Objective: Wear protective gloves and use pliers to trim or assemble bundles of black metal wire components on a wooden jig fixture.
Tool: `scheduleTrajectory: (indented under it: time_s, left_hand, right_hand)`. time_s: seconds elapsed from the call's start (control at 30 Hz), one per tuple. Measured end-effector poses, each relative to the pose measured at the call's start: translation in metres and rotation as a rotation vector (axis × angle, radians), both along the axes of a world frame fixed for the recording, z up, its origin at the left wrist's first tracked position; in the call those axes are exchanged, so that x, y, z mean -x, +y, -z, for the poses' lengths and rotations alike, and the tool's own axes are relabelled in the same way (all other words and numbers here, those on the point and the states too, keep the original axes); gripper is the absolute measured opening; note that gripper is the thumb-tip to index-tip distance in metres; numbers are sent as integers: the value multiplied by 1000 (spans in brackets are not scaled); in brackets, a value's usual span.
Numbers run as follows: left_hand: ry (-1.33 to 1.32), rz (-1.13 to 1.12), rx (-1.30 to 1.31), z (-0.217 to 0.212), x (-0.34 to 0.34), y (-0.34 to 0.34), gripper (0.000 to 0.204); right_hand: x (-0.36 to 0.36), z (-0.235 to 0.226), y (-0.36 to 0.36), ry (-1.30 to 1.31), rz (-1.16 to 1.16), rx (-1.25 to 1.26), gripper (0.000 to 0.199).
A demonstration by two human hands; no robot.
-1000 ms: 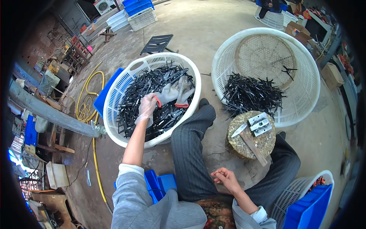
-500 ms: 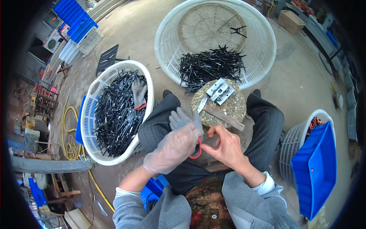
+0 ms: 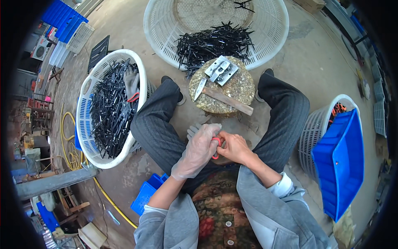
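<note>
My left hand [image 3: 198, 151] wears a thin clear plastic glove and grips a grey work glove [image 3: 193, 130], whose fingers stick out beyond it. Bare, my right hand [image 3: 235, 147] pinches the red cuff of that same glove between thumb and fingers. Both hands meet low between my knees. A second grey glove [image 3: 131, 83] with a red cuff lies on black plastic-looking strips [image 3: 112, 112] in the left basket. In front of my hands stands a round speckled block [image 3: 243, 85]. On it rest a metal fixture [image 3: 222, 71] and a hammer-like tool with a wooden handle [image 3: 229, 101].
A white basket [image 3: 143, 79] stands at my left and a large white round basket [image 3: 278, 29] beyond the block, holding thin black parts [image 3: 215, 43]. To the right, a blue bin [image 3: 340, 159] leans on another basket [image 3: 307, 141]. A yellow hose [image 3: 112, 202] runs along the left floor.
My hands have drawn together, and the right now pinches the red cuff, where before its fingers were spread beside it. The grey glove has sunk lower and the view has shifted.
</note>
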State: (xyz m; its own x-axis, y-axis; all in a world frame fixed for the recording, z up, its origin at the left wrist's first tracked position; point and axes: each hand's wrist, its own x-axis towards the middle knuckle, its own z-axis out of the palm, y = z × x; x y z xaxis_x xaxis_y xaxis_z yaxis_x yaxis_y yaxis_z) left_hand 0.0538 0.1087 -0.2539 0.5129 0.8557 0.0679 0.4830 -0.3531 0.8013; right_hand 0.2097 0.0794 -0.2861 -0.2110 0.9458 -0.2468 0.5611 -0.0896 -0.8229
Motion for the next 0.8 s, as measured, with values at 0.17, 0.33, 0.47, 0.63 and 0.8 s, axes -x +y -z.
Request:
scheduleTrajectory:
  time_s: [0.17,0.33,0.47,0.63,0.8]
  left_hand:
    - [-75,-104,140,15,-1,-7,36]
    - [-66,-163,98,28,-2,-11,37]
    - [33,-223,-66,37,7,-8,38]
    - [45,-207,-161,24,-1,-15,23]
    - [494,-25,194,53,-7,-36,14]
  right_hand:
    - [3,17,-5,65,53,124,28]
    - [9,44,-13,458,291,95,13]
    - [-2,52,-3,412,409,164,12]
    - [3,56,-2,240,387,73,11]
    - [13,46,-5,84,301,-39,9]
